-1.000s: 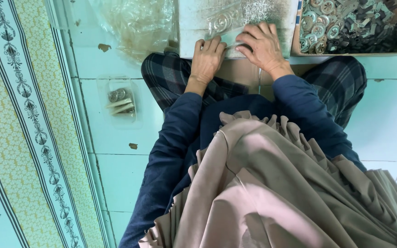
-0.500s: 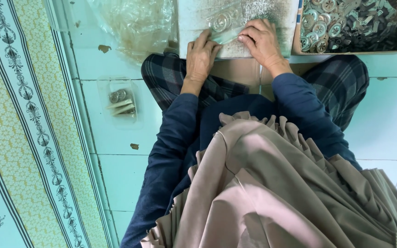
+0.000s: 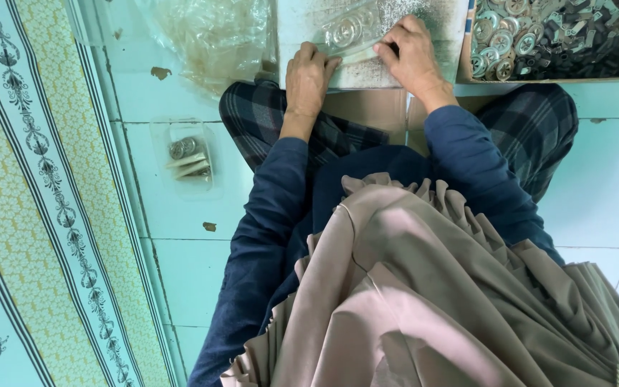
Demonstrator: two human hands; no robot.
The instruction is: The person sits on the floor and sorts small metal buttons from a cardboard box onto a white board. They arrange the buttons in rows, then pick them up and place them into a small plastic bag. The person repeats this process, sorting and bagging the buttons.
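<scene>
Fabric in beige folds fills the near field. Left hand (image 3: 308,77), at 12 o'clock, presses flat on the white board (image 3: 367,72); fingers extended, holding nothing. Right hand (image 3: 413,56), at 1 o'clock, pinches the clear plastic packet (image 3: 349,30) of metal discs. Packet is judged light, limp, slippery; grip its edge. Box of metal parts (image 3: 553,36) lies at 2 o'clock.

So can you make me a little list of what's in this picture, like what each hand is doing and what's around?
left hand: resting on the speckled white board
right hand: pressing the small clear plastic bag of round metal discs
cardboard box of metal discs and dark parts: right of the board
small clear packet of metal pieces: on the pale blue tiled floor
crumpled clear plastic sheet: left of the board
</scene>
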